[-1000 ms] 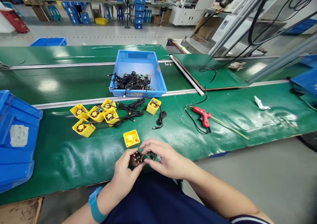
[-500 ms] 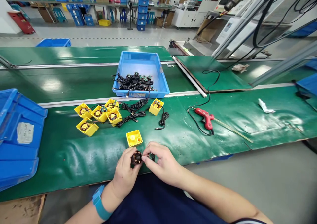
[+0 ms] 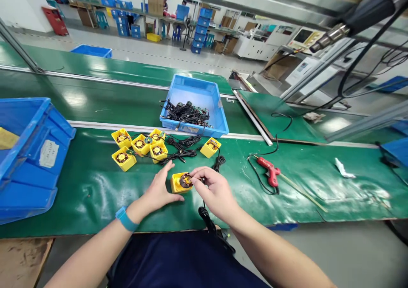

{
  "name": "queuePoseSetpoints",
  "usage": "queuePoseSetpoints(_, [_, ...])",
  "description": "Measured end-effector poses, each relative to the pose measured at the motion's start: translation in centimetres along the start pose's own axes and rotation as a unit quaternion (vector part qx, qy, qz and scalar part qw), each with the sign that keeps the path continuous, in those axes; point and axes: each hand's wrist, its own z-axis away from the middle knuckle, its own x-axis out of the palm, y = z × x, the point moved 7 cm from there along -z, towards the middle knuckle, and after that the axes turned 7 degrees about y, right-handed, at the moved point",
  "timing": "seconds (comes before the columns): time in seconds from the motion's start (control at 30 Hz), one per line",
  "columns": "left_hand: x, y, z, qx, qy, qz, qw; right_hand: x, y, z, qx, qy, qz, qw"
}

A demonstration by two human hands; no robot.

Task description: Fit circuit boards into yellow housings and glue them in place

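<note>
A yellow square box point(image 3: 175, 188) stands on the green work surface in front of me. At its mouth is a dark round motor coil point(image 3: 185, 180) with copper windings, partly inside the box. My right hand point(image 3: 214, 189) pinches the coil at its right edge, where the wires leave it; the fingertips partly hide the grip. A black cable point(image 3: 207, 218) runs down from under that hand to the table edge. Just left of the box, my left hand point(image 3: 157, 190) is open, its thumb and fingers spread around the box's side.
Several yellow boxes with coils point(image 3: 140, 145) lie behind, their black cables bundled. One more yellow box point(image 3: 209, 148) sits right of them. A blue bin point(image 3: 219, 122) holds cables and boards. A red glue gun point(image 3: 269, 171) lies at right; a large blue crate point(image 3: 60, 169) stands left.
The coil has moved from between both hands forward to the yellow box. My left hand has let go of it and spread open. The view has shifted, and a cable now hangs below my right hand.
</note>
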Motion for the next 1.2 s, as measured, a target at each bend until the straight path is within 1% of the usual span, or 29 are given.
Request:
queuePoseSetpoints(0.07, [0.7, -0.8, -0.1, -0.005, -0.007, 0.016, 1.0, 1.3, 0.6, -0.4, 0.0, -0.012, 0.031, 0.999])
queuePoseSetpoints(0.17, [0.9, -0.7, 0.5, 0.007, 0.018, 0.015, 1.0, 2.5, 1.1, -0.6, 0.0, -0.027, 0.081, 0.996])
queuePoseSetpoints(0.27, [0.6, -0.1, 1.2, 0.027, 0.045, 0.004, 0.999, 2.6, 0.9, -0.5, -0.009, -0.029, 0.115, 0.993])
queuePoseSetpoints(0.43, [-0.1, 0.5, 1.6, 0.076, 0.092, -0.025, 0.993, 2.7, -0.2, -0.3, -0.057, -0.024, 0.144, 0.988])
queuePoseSetpoints(0.53, [-0.1, 0.6, 1.7, 0.098, 0.099, -0.038, 0.989, 3.0, -0.4, -0.5, -0.079, -0.03, 0.154, 0.984])
queuePoseSetpoints(0.63, [-0.2, 1.0, 1.8, 0.121, 0.103, -0.052, 0.986, 3.0, -0.5, -0.7, -0.087, -0.035, 0.16, 0.983])
queuePoseSetpoints(0.77, [-0.7, 1.8, 2.0, 0.151, 0.138, -0.099, 0.974, 3.3, -0.8, -0.5, -0.091, -0.066, 0.166, 0.98])
queuePoseSetpoints(0.87, [-0.8, 2.4, 2.2, 0.179, 0.161, -0.134, 0.961, 3.5, -0.6, -0.4, -0.078, -0.062, 0.207, 0.973])
queuePoseSetpoints(0.93, [-0.8, 2.6, 2.4, 0.193, 0.167, -0.137, 0.957, 4.1, -0.4, -0.2, -0.084, -0.082, 0.233, 0.965])
queuePoseSetpoints(1.0, [-0.6, 2.6, 2.4, 0.191, 0.159, -0.126, 0.96, 4.8, -0.3, 0.1, -0.102, -0.114, 0.242, 0.958])
queuePoseSetpoints(1.03, [-0.6, 2.5, 2.3, 0.184, 0.153, -0.119, 0.964, 5.0, -0.2, 0.2, -0.11, -0.119, 0.242, 0.957])
queuePoseSetpoints(1.1, [-0.6, 2.1, 2.2, 0.159, 0.147, -0.102, 0.971, 4.7, 0.1, 0.3, -0.115, -0.092, 0.233, 0.961])
queuePoseSetpoints(1.2, [-0.7, 1.5, 2.0, 0.128, 0.154, -0.084, 0.976, 4.0, 1.1, 0.7, -0.104, -0.059, 0.224, 0.967])
